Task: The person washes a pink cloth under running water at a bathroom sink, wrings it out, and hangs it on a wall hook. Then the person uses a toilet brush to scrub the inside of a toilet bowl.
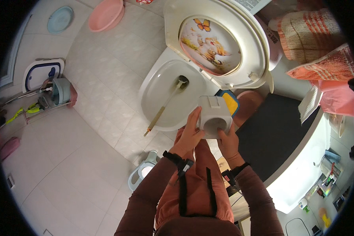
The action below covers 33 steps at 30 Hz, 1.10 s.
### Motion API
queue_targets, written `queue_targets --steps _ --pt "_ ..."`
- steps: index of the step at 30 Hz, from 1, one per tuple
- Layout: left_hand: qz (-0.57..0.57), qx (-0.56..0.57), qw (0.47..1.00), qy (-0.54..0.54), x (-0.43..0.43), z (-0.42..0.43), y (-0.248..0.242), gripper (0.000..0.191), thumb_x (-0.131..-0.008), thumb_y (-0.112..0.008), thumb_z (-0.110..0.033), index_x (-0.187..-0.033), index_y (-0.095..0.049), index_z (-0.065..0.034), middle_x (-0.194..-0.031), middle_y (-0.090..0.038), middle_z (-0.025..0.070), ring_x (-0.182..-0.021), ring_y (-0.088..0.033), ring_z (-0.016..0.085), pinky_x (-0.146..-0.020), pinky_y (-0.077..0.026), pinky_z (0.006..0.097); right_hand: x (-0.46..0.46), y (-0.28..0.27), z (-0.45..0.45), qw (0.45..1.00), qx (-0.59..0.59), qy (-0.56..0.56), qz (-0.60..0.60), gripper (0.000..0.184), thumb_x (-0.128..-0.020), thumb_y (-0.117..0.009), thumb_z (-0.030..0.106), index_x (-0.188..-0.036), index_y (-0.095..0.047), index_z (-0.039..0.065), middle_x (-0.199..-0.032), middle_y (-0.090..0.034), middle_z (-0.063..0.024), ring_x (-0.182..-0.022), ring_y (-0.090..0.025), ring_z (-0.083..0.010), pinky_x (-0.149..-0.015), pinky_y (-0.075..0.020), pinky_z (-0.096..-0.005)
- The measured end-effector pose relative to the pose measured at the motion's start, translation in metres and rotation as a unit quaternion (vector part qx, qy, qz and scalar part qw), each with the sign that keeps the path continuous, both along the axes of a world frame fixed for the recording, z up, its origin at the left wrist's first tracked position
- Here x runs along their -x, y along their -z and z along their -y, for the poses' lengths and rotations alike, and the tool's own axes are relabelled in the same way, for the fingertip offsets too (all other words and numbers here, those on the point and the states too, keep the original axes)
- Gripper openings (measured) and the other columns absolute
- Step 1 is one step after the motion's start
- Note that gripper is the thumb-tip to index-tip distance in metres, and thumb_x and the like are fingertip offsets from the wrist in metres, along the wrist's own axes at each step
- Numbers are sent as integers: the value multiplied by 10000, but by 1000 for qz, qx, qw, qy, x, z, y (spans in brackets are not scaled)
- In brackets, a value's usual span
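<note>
Both my hands hold a whitish toilet-brush holder (214,101), its round opening turned towards me. My left hand (190,129) grips its left side, while my right hand (228,140) clasps the lower right edge, the thumb at the opening. Past the holder is a toilet bowl (165,85) with its seat and lid (255,50) raised; a picture of a kitten and a butterfly is on the lid. A toilet brush (165,106) stands in the bowl, its head down in the drain and its handle leaning over the front rim.
Right of the toilet are a pink basin (247,106), a yellow-and-blue item (230,101) and a bathtub (295,165) with a dark cover. Orange-striped towels (309,35) hang at upper right. A light-blue plastic stool or potty (143,171) stands at lower left; another pink basin (106,16) is farther off.
</note>
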<state>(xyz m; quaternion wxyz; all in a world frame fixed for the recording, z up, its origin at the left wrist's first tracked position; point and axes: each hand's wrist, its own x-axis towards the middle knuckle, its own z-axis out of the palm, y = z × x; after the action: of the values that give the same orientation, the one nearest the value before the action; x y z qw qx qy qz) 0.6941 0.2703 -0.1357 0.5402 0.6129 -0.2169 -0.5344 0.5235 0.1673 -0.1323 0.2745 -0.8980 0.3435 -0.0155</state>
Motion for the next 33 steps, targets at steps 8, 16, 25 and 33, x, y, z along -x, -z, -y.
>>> queue_targets --steps 8,16,25,33 --pt "97 51 992 69 33 17 12 741 -863 -537 -4 -1513 -182 -18 -1542 -226 189 -1422 -255 344 -1134 -279 382 33 15 -14 992 42 115 -29 425 -666 -760 24 -1050 -626 149 -1408 -380 -228 -1042 -605 -428 -766 -555 -406" --pt "244 11 953 176 58 74 56 630 -884 -557 -71 -1434 -275 51 -1419 -369 271 -1331 -348 413 -1110 -288 442 46 75 75 922 63 378 63 326 -675 -768 5 -981 -678 73 -1380 -423 -201 -1120 -569 -392 -889 -521 -367" --pt "537 -293 747 259 37 40 158 684 -832 -676 -211 -1371 -369 77 -1169 -524 174 -1050 -557 304 -848 -491 397 86 237 219 911 -42 400 94 266 -728 -798 98 -966 -696 37 -1280 -479 -172 -1002 -616 -362 -860 -530 -394" --pt "446 -300 792 289 17 38 224 557 -852 -631 -143 -1283 -411 132 -939 -640 199 -834 -664 349 -702 -543 431 90 344 285 903 -43 417 95 303 -721 -808 190 -970 -718 44 -1158 -529 -196 -927 -617 -389 -828 -518 -427"
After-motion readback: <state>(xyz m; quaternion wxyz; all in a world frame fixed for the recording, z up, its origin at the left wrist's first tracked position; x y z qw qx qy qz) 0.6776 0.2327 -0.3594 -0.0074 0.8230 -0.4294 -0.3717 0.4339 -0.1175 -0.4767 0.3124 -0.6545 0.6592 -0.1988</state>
